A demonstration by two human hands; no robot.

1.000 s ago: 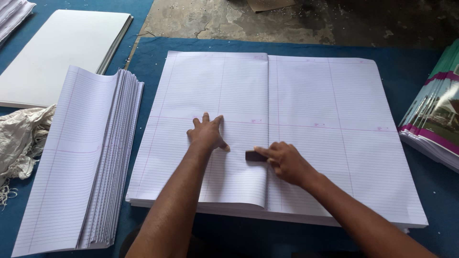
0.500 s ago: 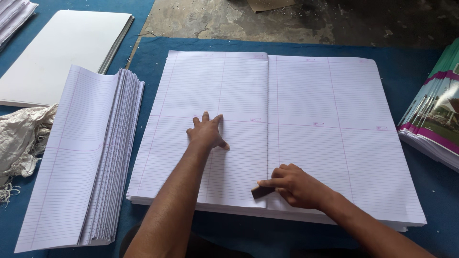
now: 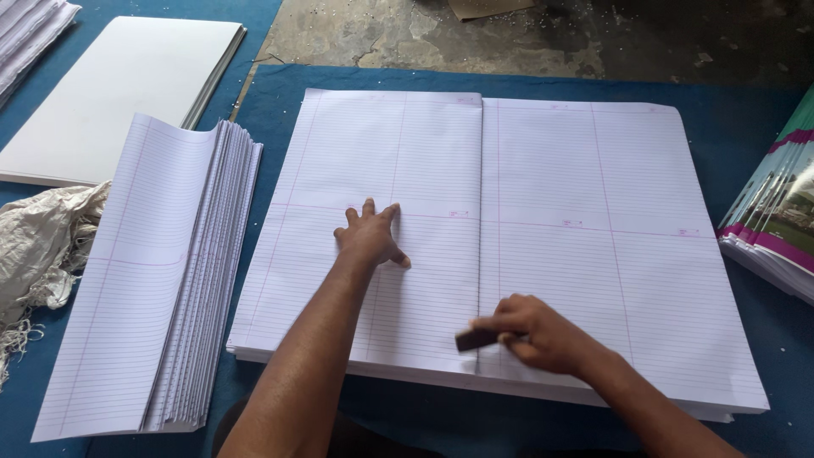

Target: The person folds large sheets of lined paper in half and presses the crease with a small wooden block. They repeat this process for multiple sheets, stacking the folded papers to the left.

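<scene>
A large stack of white ruled paper sheets (image 3: 593, 246) lies on the blue table cover, with the top sheet folded over at the middle so its left half (image 3: 381, 161) lies flat. My left hand (image 3: 370, 236) presses flat on that folded half, fingers spread. My right hand (image 3: 538, 332) grips a small dark block (image 3: 473, 339) and holds it against the fold line near the sheet's front edge.
A pile of folded ruled sheets (image 3: 153, 271) sits to the left. Behind it lies a stack of plain white board (image 3: 110, 93). Crumpled cloth (image 3: 42, 246) is at the far left. Coloured printed covers (image 3: 776, 220) are stacked at the right edge. Bare concrete floor (image 3: 509, 34) shows beyond.
My right hand has drawn the dark block down the fold line toward me, from mid-sheet to the front edge. My left hand has stayed pressed in place.
</scene>
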